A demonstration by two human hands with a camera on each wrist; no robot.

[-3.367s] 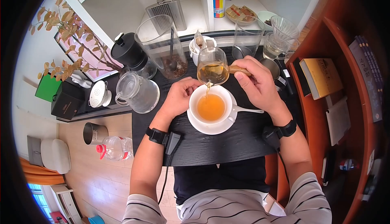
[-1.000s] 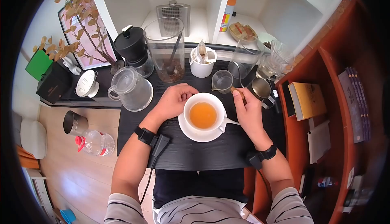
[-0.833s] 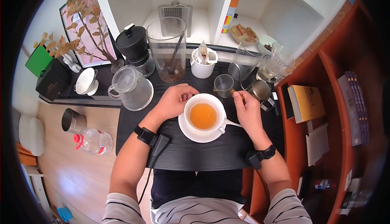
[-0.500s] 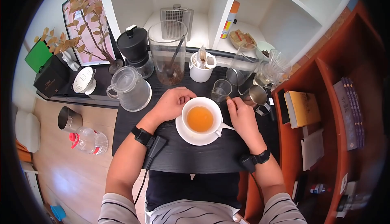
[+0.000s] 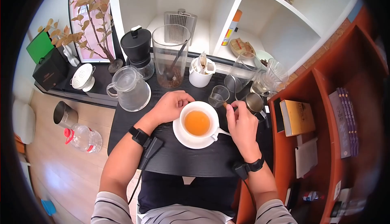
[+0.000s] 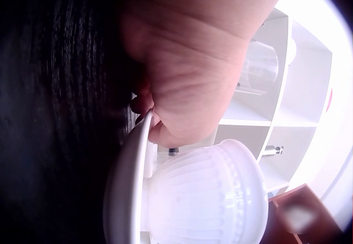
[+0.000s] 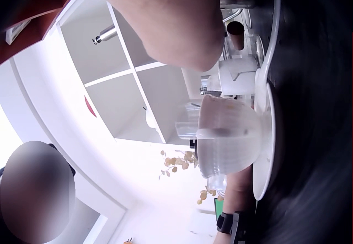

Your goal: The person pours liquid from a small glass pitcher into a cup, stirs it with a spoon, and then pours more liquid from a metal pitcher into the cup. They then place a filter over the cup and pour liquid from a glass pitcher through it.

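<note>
A white cup (image 5: pixel 198 106) of amber tea stands on a white saucer (image 5: pixel 180 140). My left hand (image 5: pixel 168 107) pinches the saucer's edge; in the left wrist view its fingers (image 6: pixel 160 136) meet the rim beside the cup (image 6: pixel 209 200). A small glass jug (image 5: pixel 218 95) with a wooden handle (image 5: pixel 225 104) stands behind and right of the cup. My right hand (image 5: pixel 244 128) has thumb and forefinger at that handle, whose end (image 7: pixel 236 30) shows below the hand in the right wrist view. A white spoon (image 5: pixel 224 132) sticks out right from the saucer.
Around the back stand a lidded glass pot (image 5: pixel 132 90), a coffee grinder (image 5: pixel 137 47), a tall glass vessel (image 5: pixel 170 55), a white mug with a drip bag (image 5: pixel 201 75) and a steel pitcher (image 5: pixel 255 102). A wooden bookshelf (image 5: pixel 308 114) borders the right side.
Earlier, the right hand held the jug tilted over the cup with tea pouring. Since then, the jug has come down to the table behind and right of the cup. The left hand stays at the saucer.
</note>
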